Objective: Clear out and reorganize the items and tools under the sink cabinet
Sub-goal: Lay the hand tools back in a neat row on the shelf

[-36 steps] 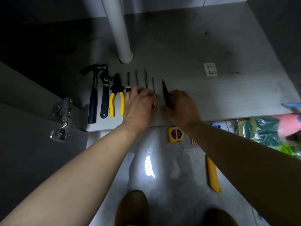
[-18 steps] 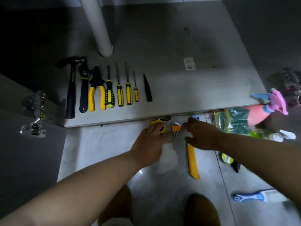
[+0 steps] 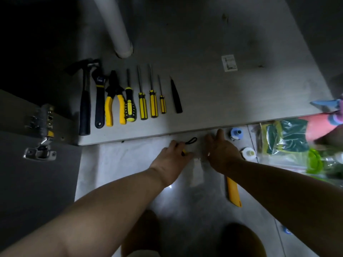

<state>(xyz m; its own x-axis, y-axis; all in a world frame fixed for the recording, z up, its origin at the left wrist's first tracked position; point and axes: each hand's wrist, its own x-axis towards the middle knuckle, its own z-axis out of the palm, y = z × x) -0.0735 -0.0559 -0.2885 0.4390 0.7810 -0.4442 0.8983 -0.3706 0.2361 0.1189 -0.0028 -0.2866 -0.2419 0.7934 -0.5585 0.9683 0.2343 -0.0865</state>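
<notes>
Left hand (image 3: pixel 171 157) now covers the yellow tape measure (image 3: pixel 184 152) on the floor, fingers curled on it. Right hand (image 3: pixel 221 153) beside it, grip unclear; hex keys seen earlier now hidden. Ahead-left, the screwdrivers (image 3: pixel 151 102) row on the cabinet floor (image 3: pixel 241 101) unchanged, next tools coming.

I'm looking into an open under-sink cabinet in a home, kitchen or bathroom I can't tell: a white drain pipe (image 3: pixel 118 28) drops to the grey cabinet floor (image 3: pixel 213 93) and a door hinge (image 3: pixel 41 134) shows at left. Hand tools line the cabinet floor, cleaning supplies (image 3: pixel 289 140) crowd the tiled floor (image 3: pixel 118 160).
</notes>
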